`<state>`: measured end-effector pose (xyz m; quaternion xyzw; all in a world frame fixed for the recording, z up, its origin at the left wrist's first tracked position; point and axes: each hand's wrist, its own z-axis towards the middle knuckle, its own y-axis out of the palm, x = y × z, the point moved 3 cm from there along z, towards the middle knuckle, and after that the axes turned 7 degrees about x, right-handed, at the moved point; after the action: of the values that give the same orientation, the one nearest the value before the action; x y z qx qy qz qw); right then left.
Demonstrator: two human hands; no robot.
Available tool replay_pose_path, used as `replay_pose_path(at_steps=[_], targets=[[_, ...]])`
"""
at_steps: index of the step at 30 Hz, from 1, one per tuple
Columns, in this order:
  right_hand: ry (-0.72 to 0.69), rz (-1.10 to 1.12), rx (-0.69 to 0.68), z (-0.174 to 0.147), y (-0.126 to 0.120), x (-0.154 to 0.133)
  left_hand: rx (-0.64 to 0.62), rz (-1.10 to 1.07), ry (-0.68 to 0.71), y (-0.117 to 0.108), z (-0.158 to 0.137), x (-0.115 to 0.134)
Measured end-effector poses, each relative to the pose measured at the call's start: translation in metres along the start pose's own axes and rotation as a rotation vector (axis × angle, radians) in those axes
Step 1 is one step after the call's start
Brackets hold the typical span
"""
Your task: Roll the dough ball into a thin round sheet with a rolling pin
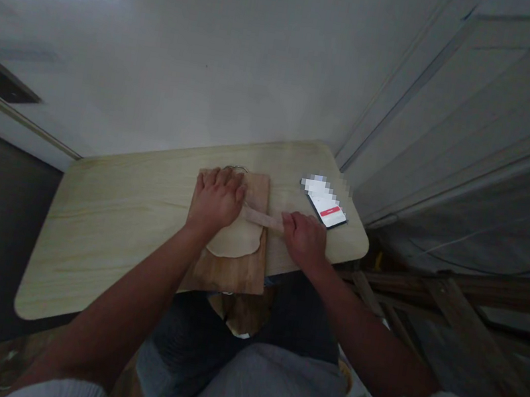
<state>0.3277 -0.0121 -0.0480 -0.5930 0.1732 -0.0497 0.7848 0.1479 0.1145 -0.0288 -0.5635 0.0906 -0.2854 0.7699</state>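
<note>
A flat, pale sheet of what looks like dough [235,241] lies on a wooden cutting board [222,276]. Across the board's right edge runs a pale wooden stick, apparently a thin rolling pin [264,219]. My right hand [306,240] is closed round its right end, just off the board. Over the upper left of the board, my left hand [217,196] bends its fingers down where the pin's line meets it. That hand hides the pin's left end and the upper part of the dough.
The board rests on a light wood-patterned table [110,221] against a pale wall. A phone [327,202] with a lit screen lies to the right of my right hand. A metal loop [237,167] shows at the board's far edge. Wooden bars [453,309] stand beyond the table's right end.
</note>
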Motion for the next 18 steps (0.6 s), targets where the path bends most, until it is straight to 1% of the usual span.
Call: replay_pose_path(at_steps=[3, 5, 7, 8, 9, 10, 11, 13, 15, 18], targets=[[-0.05, 0.011, -0.113, 0.002, -0.003, 0.0, -0.021, -0.037, -0.01, -0.003, 0.006, -0.004], [-0.087, 0.029, -0.204, 0.0, -0.005, 0.002, -0.03, -0.096, -0.05, -0.008, 0.001, -0.014], [-0.094, 0.064, -0.26, -0.003, -0.006, 0.005, -0.007, -0.149, -0.128, -0.016, -0.016, -0.027], [-0.084, 0.093, -0.264, -0.005, -0.006, 0.008, 0.063, -0.151, -0.222, -0.023, -0.028, -0.035], [-0.065, 0.124, -0.255, -0.007, -0.005, 0.01, 0.11, -0.14, -0.299, -0.028, -0.042, -0.041], [-0.042, 0.153, -0.233, -0.008, -0.004, 0.011, 0.116, -0.123, -0.337, -0.032, -0.057, -0.045], [-0.02, 0.174, -0.201, -0.01, -0.002, 0.013, 0.088, -0.103, -0.357, -0.035, -0.071, -0.045], [0.006, 0.178, -0.119, -0.013, 0.002, 0.013, 0.011, -0.066, -0.334, -0.038, -0.095, -0.04], [-0.002, 0.137, -0.03, -0.016, 0.006, 0.011, -0.034, -0.039, -0.286, -0.038, -0.108, -0.031], [-0.038, 0.079, 0.049, -0.019, 0.01, 0.006, -0.013, -0.066, -0.294, -0.035, -0.111, -0.024]])
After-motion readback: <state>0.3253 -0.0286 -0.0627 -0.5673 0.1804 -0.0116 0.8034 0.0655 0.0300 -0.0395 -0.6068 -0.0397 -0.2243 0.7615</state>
